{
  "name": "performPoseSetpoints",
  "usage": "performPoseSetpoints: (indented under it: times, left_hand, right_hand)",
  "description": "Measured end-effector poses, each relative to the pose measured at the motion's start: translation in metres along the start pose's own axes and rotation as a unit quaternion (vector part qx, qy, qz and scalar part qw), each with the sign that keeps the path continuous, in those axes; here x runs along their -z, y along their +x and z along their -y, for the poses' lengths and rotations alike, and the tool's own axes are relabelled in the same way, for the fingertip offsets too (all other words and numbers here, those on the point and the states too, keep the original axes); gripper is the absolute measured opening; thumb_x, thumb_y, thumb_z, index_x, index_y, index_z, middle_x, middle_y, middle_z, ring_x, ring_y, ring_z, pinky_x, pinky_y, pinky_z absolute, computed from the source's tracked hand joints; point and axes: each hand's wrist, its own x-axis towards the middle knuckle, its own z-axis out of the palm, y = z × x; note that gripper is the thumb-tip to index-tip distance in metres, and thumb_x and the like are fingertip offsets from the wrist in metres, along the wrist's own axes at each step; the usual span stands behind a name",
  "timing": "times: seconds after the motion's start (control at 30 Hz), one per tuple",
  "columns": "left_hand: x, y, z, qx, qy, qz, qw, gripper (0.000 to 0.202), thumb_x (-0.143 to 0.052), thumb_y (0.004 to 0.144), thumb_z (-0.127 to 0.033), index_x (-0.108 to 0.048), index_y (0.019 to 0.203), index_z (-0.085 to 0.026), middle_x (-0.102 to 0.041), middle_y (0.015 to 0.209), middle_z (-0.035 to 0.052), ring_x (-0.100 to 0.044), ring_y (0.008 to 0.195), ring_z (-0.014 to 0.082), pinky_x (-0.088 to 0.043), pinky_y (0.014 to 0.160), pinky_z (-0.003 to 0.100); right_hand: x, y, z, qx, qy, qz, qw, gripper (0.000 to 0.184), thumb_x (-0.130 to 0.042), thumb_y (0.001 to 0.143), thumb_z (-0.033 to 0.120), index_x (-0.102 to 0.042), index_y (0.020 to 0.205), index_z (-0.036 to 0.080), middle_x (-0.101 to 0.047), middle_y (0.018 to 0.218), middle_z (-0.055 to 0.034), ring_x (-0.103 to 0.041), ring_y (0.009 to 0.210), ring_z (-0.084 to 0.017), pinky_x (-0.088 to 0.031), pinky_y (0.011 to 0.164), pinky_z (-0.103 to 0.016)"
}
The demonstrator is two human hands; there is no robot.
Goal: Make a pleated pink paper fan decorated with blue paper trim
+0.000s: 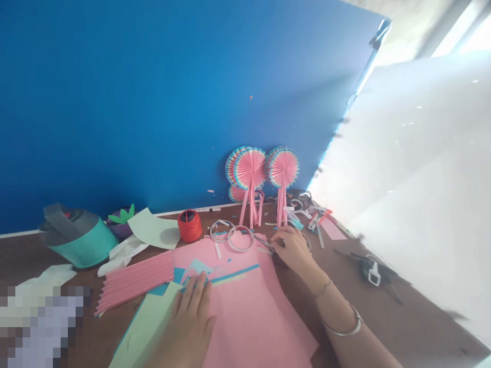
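Note:
My left hand [194,306] lies flat with its fingers stretched out, over the edges of a green sheet [153,312] and a pink sheet [245,322]. Blue and pale yellow paper edges show along the pink sheet's top. On the right, my right hand [291,248] has its fingers curled down around what looks like a pair of scissors [264,242]; the grip is mostly hidden under the hand. Two ring-shaped rolls [241,238] lie just left of the scissors. A pleated pink paper strip [136,281] rests left of my left hand.
Round pleated paper fans [251,167] on pink strips stand against the blue wall [153,102]. A red spool [190,225], a teal-and-grey container [80,237] and crumpled paper are at the left. Paper scraps and a cutter [318,219] lie right; a black tool [372,271] lies beyond.

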Motion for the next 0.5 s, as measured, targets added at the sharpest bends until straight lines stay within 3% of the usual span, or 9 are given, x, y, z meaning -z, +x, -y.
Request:
performPoseSetpoints:
  times: [0.13,0.27,0.37,0.5]
  left_hand:
    - [0.024,0.003,0.003,0.01,0.005,0.074,0.997,0.051,-0.038,0.087,-0.031,-0.046,0.135,-0.016,-0.035,0.146,0.0141,-0.033,0.133,0.0353,-0.035,0.101,0.055]
    - [0.036,0.008,-0.002,-0.018,0.017,0.029,0.999,0.051,-0.037,0.088,-0.023,-0.041,0.139,-0.021,-0.034,0.147,0.0105,-0.033,0.134,0.0333,-0.033,0.103,0.055]
    - [0.033,0.01,-0.01,-0.111,-0.01,0.0,0.994,0.052,-0.035,0.092,-0.027,-0.029,0.143,-0.028,-0.032,0.149,0.0031,-0.033,0.135,0.0256,-0.032,0.107,0.046]
    - [0.015,0.008,-0.014,-0.204,-0.053,0.024,0.977,0.055,-0.036,0.093,-0.035,-0.021,0.145,-0.03,-0.029,0.15,0.0008,-0.03,0.136,0.0231,-0.028,0.11,0.045]
  right_hand:
    - [-0.007,-0.002,0.0,0.028,0.022,0.072,0.997,0.015,-0.058,0.075,0.017,-0.07,0.069,0.021,-0.06,0.113,-0.0081,-0.048,0.115,-0.026,-0.037,0.092,-0.041]
    - [-0.011,-0.006,0.004,0.018,0.009,0.097,0.995,0.014,-0.055,0.074,0.015,-0.068,0.07,0.019,-0.055,0.124,-0.0107,-0.04,0.125,-0.029,-0.035,0.094,-0.046]
    - [-0.011,-0.006,0.004,0.016,0.012,0.098,0.995,0.016,-0.052,0.073,0.012,-0.066,0.067,0.017,-0.052,0.127,-0.0129,-0.037,0.128,-0.029,-0.034,0.096,-0.045]
    - [-0.01,-0.003,0.003,0.029,0.043,0.076,0.996,0.013,-0.052,0.069,0.011,-0.061,0.061,0.016,-0.058,0.116,-0.0129,-0.042,0.123,-0.028,-0.035,0.094,-0.04]
